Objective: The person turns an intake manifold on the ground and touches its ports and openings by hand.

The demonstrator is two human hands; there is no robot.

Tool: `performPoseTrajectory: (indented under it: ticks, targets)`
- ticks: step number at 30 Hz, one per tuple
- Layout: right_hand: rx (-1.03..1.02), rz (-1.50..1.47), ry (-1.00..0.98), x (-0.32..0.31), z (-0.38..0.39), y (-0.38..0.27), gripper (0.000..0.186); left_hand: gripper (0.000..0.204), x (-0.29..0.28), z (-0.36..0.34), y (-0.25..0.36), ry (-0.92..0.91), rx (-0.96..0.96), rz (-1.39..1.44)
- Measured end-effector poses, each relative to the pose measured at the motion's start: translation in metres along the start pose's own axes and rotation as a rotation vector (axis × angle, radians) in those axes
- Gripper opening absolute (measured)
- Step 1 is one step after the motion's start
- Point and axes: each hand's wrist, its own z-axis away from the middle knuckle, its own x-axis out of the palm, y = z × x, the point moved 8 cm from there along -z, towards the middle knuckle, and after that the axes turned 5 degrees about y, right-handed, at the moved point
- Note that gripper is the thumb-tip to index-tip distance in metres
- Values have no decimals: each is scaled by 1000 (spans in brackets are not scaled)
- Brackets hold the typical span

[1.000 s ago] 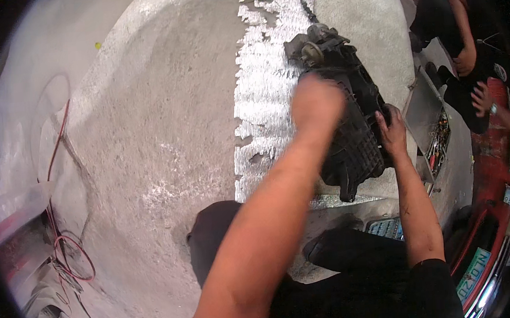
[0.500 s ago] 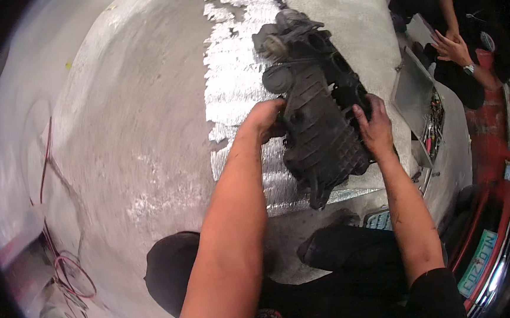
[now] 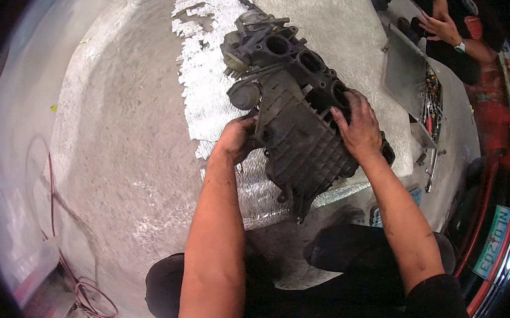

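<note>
One silvery foil sheet [image 3: 209, 94] stretches partly beneath our black intake manifold [image 3: 304, 141], toward one o'clock from mid-view. Our right hand [image 3: 360, 127], fingers bent and parted, clasps its edge past three o'clock; our left hand [image 3: 237, 140], curled, partly hidden, grips near eight o'clock.

You had a dusty black, ribbed engine part [image 3: 304, 141] slanted across the frame's upper middle, ports [image 3: 310, 62] lining its right side.
</note>
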Motion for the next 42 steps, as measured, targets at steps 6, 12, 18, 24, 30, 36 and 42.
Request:
performPoseTrajectory:
  ticks: [6,12,18,24,30,36,42]
  targets:
    - [40,-36,-43,-1,-12,3,53,34,2,22,26,246,40,-314]
    - [-7,-52,0,-9,-10,12,47,31,85,104,85,315,337,-1769]
    - [-78,-127,12,-6,-19,-8,41,19,210,232,29,-186,667,-1772]
    - [49,-143,2,-7,-18,5,52,23,212,239,-56,-467,700,-1912]
    - [23,-162,60,-6,-14,4,50,22,205,241,-15,-272,790,-1785]
    - [-78,-183,131,-13,-15,-9,36,21,208,239,-19,-328,770,-1781]
    - [-59,-137,119,-13,-6,-23,39,23,198,232,-55,-460,617,-1895]
